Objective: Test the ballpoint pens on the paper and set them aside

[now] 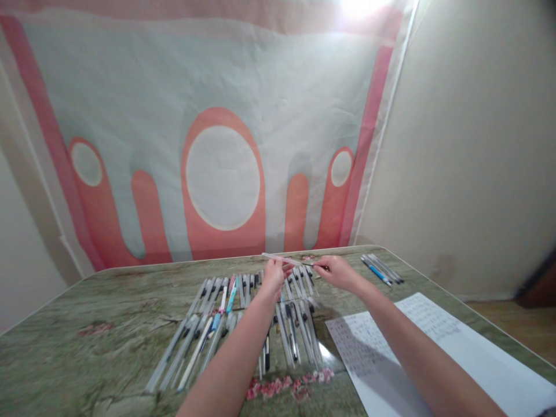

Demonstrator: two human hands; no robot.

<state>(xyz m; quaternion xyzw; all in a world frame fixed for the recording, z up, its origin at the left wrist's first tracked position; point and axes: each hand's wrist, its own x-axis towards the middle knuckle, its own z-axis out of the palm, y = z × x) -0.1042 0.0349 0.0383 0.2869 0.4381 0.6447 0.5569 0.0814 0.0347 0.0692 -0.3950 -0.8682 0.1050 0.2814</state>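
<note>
My left hand [276, 274] holds a pale, translucent pen tube [278, 258] above the far part of the table, fingers closed round it. To its right, my right hand [334, 272] pinches a thin dark piece [309, 264] that lines up with the tube's right end; whether the two parts touch is too small to tell. Below the hands lie rows of clear pens [178, 341], partly hidden by my left forearm. Among them are a pink pen [223, 298] and a turquoise pen [231, 296].
Several pens [382, 268], one of them blue, lie at the back right of the patterned table [108, 324]. White paper sheets [473, 353] with handwriting lie under my right forearm. Behind the table hangs a red and grey cloth [221, 69].
</note>
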